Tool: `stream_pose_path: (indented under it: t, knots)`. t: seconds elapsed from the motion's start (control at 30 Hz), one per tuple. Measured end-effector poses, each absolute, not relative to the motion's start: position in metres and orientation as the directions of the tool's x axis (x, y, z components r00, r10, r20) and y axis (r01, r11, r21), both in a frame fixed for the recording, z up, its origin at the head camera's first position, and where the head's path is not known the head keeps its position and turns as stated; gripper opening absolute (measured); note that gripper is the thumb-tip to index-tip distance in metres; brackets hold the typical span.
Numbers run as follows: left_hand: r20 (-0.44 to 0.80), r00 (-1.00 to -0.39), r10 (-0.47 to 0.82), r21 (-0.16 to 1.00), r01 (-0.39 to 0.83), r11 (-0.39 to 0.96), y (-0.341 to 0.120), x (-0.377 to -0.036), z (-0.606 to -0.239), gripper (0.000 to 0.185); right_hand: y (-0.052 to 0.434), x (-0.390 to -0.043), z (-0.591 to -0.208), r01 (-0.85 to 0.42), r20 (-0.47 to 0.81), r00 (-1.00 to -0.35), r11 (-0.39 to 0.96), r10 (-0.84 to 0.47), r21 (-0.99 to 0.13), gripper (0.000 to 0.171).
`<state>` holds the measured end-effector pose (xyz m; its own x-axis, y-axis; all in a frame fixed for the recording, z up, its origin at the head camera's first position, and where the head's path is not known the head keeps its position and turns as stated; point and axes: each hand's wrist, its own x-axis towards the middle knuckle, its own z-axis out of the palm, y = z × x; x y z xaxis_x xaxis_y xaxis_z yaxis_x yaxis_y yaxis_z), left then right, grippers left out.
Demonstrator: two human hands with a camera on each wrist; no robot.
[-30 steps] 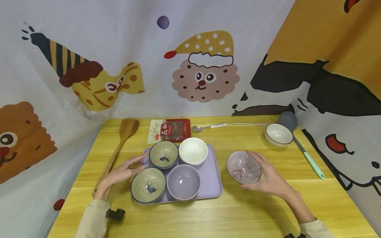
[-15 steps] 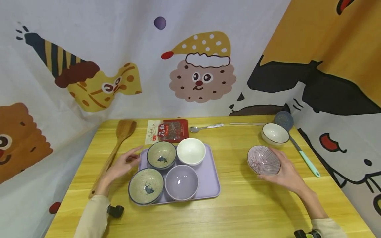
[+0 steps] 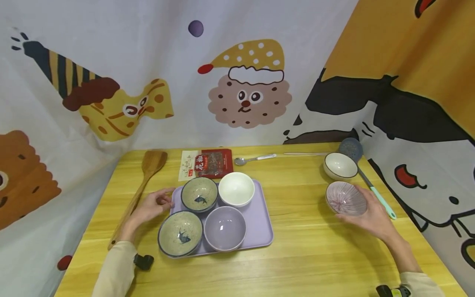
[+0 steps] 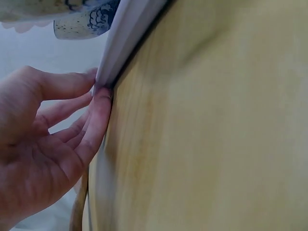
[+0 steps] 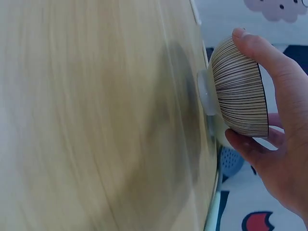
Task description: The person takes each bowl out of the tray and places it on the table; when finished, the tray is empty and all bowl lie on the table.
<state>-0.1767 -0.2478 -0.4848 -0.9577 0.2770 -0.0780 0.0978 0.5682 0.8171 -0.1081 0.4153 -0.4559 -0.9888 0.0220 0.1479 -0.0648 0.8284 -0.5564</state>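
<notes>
Carried rightward, striped bowl (image 3: 346, 198) sits in right hand (image 3: 372, 216).

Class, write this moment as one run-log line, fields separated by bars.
left hand: fingertips touch tray edge | right hand: grips striped bowl, tilted, foot near table | tray: four bowls

A red-and-white spice packet (image 3: 207, 163) at the far edge of the wooden table (image 3: 297, 255) carries two large Chinese characters, 花椒, on its white label; the smaller print is too fine to read.
</notes>
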Motion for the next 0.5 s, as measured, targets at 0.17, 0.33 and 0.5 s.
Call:
stream_pose_path:
  t: [0.17, 0.33, 0.5]
  knots:
    - [-0.094, -0.958, 0.273, 0.817, 0.082, 0.571, -0.251, -0.179, -0.490, 0.057, 0.429, -0.106, -0.457, -0.001, 0.110, -0.991, 0.837, 0.070, -0.547, 0.124]
    - [-0.105, -0.957, 0.272, 0.828, 0.068, 0.557, -0.253, -0.180, -0.492, 0.058, 0.439, -0.104, -0.459, 0.046, 0.086, -0.991, 0.855, 0.106, -0.516, 0.123]
    - [-0.115, -0.955, 0.275, 0.844, 0.052, 0.534, -0.255, -0.181, -0.491, 0.058, 0.448, -0.102, -0.461, 0.062, 0.096, -0.987, 0.863, 0.127, -0.501, 0.120]
